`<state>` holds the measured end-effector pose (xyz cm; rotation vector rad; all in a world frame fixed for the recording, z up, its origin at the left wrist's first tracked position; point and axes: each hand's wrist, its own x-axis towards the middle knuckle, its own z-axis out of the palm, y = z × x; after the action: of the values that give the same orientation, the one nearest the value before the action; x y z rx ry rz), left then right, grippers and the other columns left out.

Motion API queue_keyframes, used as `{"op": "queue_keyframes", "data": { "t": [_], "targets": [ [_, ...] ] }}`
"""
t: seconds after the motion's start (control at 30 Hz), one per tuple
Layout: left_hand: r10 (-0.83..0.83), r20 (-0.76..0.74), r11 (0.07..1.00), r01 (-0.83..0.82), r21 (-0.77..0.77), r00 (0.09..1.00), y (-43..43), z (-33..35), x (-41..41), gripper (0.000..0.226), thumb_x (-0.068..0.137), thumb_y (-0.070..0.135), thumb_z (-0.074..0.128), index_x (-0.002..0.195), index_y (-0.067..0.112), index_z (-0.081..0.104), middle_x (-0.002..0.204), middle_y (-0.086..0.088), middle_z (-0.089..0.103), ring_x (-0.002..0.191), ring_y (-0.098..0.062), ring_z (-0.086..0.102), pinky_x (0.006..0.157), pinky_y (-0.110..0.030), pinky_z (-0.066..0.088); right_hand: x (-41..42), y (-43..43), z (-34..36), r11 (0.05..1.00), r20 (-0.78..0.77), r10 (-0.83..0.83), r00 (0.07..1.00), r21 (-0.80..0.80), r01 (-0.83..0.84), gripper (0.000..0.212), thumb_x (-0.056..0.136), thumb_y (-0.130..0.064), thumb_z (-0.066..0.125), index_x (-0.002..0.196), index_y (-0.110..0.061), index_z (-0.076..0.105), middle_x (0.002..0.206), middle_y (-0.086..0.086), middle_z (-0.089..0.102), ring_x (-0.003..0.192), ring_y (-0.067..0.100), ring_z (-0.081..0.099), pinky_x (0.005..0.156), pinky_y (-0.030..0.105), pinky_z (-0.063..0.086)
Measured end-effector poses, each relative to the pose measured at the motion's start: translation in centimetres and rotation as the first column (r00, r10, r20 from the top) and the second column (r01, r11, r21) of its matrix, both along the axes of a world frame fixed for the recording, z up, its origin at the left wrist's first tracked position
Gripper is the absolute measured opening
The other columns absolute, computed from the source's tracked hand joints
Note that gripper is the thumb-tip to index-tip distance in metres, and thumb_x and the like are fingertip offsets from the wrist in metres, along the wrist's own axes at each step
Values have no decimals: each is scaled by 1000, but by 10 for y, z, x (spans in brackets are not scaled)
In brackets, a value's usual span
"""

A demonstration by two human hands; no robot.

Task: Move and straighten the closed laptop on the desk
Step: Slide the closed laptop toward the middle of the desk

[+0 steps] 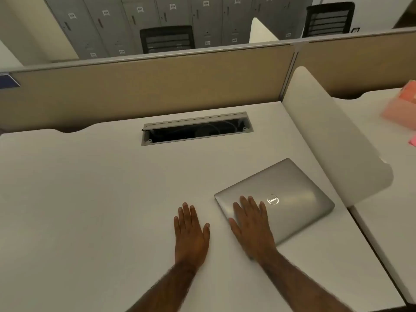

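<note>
A closed silver laptop [290,194] with a round logo lies on the white desk [90,199], at the right side and turned askew to the desk's edges. My right hand [252,224] rests flat on the laptop's near left corner, fingers spread, palm down. My left hand [191,230] lies flat on the bare desk just left of the laptop, fingers apart, touching nothing else.
An open cable tray slot [195,129] is cut into the desk at the back. A white curved divider [333,140] stands right of the laptop. A tan partition [146,86] runs along the back. Pink items [403,104] sit on the neighbouring desk.
</note>
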<state>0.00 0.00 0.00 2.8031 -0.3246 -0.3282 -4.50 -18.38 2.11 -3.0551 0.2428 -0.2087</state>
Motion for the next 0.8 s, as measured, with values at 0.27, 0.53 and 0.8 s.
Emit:
{"op": "queue_keyframes", "data": {
  "t": [0.27,0.53,0.8],
  "targets": [
    [80,31,997,-80,-15,996,-53,28,-22,56,101,26,34,155,12,31,153,-11,38,138,-28,38,117,-36,28,-11,-98,5,981,7,-186,983,49,185,52,93,-42,45,117,-8,77,132,19,71,123,40,69,104,62,49],
    [285,-203,896,-336,-290,937,-99,56,-33,29,98,23,39,121,13,55,116,-5,47,115,-26,46,92,-40,48,-5,-186,10,889,-147,-414,898,144,434,64,91,-59,61,127,-6,61,139,21,59,131,41,55,103,55,46],
    [429,-482,693,-621,-367,764,-123,66,-32,35,91,12,44,126,10,52,127,-8,44,125,-30,45,98,-37,42,15,-216,21,721,-363,-506,782,320,615,89,72,-77,70,122,-5,60,128,24,57,126,45,52,98,52,48]
  ]
}}
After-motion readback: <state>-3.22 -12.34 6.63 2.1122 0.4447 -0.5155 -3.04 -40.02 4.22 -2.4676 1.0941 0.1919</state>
